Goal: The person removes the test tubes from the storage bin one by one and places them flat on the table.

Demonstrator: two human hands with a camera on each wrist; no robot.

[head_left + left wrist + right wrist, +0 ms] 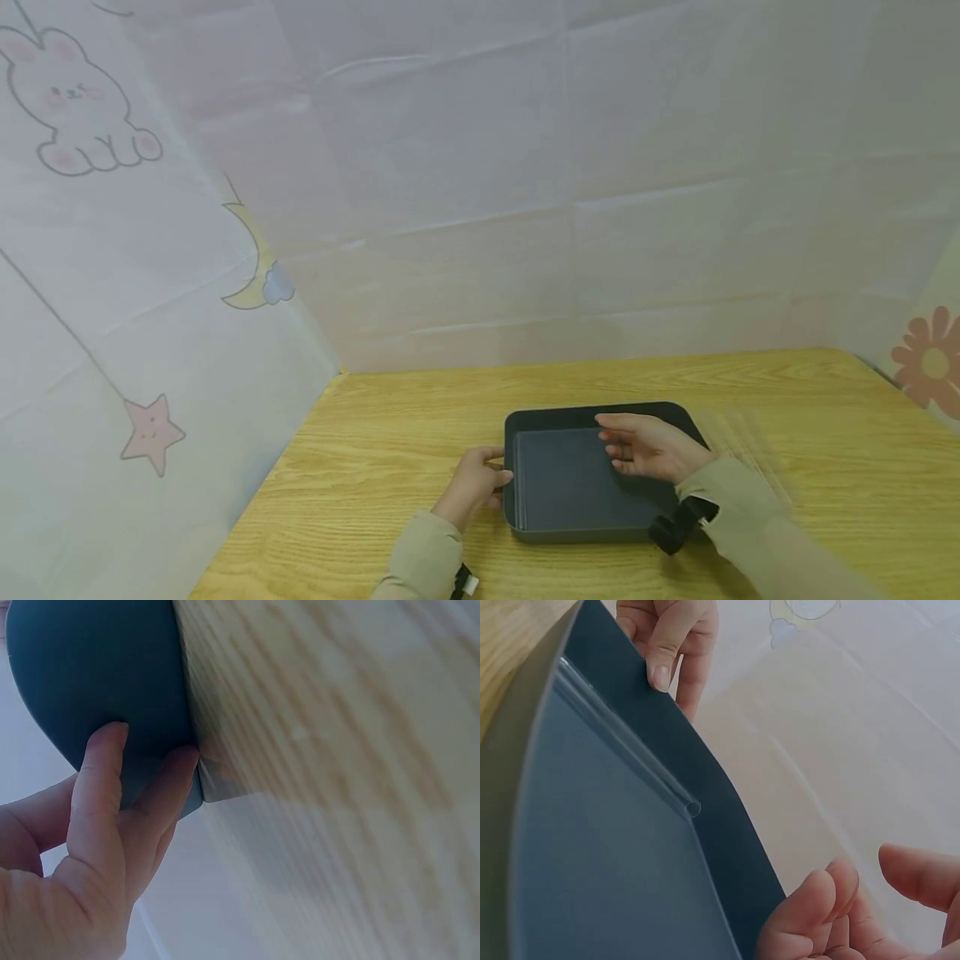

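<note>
A dark blue-grey rectangular tray (585, 492) sits on the wooden table. My left hand (474, 483) holds its left side, thumb at the rim and fingers against the outer wall. In the left wrist view those fingers (101, 769) press the tray's outside (97, 667) low down by the tabletop. Clear thin tubes (626, 739) lie inside along the tray's left wall; one round end shows. Over the tray's right part hovers my right hand (648, 446), its fingers loosely bent with nothing visible between them.
Several clear thin tubes or rods (750, 450) lie on the table (390, 450) just right of the tray, partly behind the right sleeve. Pale printed sheets (480, 208) stand around the table's back and left sides.
</note>
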